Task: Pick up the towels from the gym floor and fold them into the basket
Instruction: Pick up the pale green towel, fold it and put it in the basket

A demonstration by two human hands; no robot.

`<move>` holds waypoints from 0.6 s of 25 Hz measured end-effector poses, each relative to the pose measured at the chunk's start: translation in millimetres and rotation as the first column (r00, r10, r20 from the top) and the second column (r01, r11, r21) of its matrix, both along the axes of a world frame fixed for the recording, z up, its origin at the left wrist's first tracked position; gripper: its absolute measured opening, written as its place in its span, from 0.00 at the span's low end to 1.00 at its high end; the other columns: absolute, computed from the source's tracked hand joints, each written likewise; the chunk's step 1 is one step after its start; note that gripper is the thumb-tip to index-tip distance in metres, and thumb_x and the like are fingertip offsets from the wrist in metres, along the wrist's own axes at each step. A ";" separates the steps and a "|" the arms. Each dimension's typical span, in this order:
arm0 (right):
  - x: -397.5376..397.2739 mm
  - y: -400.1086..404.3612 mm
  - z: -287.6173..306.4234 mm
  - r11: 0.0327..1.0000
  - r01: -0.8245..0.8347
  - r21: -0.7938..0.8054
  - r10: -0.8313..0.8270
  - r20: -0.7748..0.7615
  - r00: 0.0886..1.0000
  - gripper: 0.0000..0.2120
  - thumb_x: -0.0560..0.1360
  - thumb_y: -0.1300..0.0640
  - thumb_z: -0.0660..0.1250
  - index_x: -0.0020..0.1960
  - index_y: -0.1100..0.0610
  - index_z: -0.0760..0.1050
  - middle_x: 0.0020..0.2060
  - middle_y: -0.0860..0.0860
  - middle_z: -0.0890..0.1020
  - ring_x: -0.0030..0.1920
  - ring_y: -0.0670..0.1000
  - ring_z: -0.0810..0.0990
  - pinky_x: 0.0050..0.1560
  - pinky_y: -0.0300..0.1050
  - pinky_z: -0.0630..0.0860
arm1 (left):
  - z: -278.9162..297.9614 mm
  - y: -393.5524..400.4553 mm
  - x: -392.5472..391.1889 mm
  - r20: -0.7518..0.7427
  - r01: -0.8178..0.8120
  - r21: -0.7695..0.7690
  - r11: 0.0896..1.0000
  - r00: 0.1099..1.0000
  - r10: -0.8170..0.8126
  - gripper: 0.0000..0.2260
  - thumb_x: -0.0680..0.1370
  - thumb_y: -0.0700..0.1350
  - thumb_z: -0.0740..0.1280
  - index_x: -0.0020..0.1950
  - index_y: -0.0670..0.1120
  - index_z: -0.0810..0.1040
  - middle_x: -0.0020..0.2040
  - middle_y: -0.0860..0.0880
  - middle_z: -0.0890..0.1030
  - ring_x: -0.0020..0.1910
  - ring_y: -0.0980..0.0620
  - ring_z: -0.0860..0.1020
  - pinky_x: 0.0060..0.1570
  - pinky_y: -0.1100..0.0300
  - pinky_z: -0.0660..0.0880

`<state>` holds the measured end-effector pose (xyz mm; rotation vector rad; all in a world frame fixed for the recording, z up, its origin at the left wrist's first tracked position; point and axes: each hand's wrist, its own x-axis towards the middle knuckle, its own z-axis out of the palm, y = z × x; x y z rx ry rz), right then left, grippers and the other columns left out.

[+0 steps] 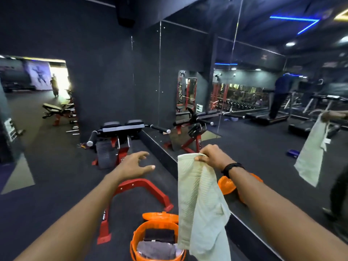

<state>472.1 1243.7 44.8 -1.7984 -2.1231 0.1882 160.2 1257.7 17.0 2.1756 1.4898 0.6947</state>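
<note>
No lettering here can be read. There's white print running along the red frame rail [104,215] just left of the orange basket [135,242], but it's too blurred to make out. A white mark sits on the red machine upright [122,159] further behind the basket, equally unclear. The white notice [10,129] on the far-left wall is illegible too.
</note>
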 end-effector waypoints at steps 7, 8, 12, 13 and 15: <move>39.7 40.6 6.9 0.992 -0.119 0.033 0.120 -0.044 0.992 0.17 0.74 0.48 0.69 0.34 0.60 0.77 0.29 0.52 0.77 0.34 0.53 0.75 0.37 0.50 0.71 | 14.0 42.3 139.1 0.140 0.102 0.097 0.990 0.983 -0.115 0.08 0.73 0.53 0.72 0.49 0.51 0.84 0.42 0.53 0.84 0.45 0.55 0.81 0.49 0.59 0.77; 44.6 46.8 5.8 0.992 -0.119 0.043 0.121 -0.051 0.991 0.17 0.74 0.49 0.69 0.33 0.59 0.76 0.28 0.50 0.76 0.32 0.51 0.73 0.35 0.48 0.69 | 15.8 52.0 148.6 0.158 0.095 0.119 0.988 0.981 -0.113 0.06 0.74 0.50 0.71 0.46 0.49 0.84 0.40 0.52 0.84 0.43 0.54 0.81 0.45 0.60 0.76; 67.6 78.3 -6.3 0.997 -0.067 0.032 0.069 -0.044 0.997 0.13 0.73 0.54 0.71 0.31 0.54 0.73 0.27 0.46 0.73 0.31 0.45 0.69 0.33 0.41 0.64 | 25.2 103.1 168.6 0.280 0.020 0.182 0.983 0.957 -0.072 0.05 0.76 0.46 0.70 0.41 0.48 0.83 0.34 0.49 0.81 0.35 0.55 0.75 0.36 0.64 0.69; 74.0 89.4 -11.8 0.999 -0.038 -0.005 0.038 -0.026 0.999 0.11 0.72 0.55 0.71 0.32 0.56 0.74 0.29 0.48 0.75 0.33 0.47 0.71 0.34 0.42 0.65 | 29.4 119.0 170.0 0.296 -0.005 0.197 0.980 0.953 -0.055 0.05 0.76 0.46 0.70 0.41 0.49 0.83 0.33 0.49 0.80 0.35 0.54 0.74 0.36 0.61 0.69; 86.7 111.0 -22.9 0.992 -0.007 -0.124 0.005 -0.017 1.000 0.08 0.70 0.56 0.72 0.36 0.58 0.76 0.33 0.49 0.78 0.35 0.48 0.74 0.33 0.41 0.67 | 36.9 147.7 167.8 0.331 -0.062 0.212 0.975 0.944 -0.012 0.06 0.76 0.47 0.69 0.42 0.47 0.83 0.34 0.49 0.80 0.35 0.53 0.73 0.36 0.59 0.68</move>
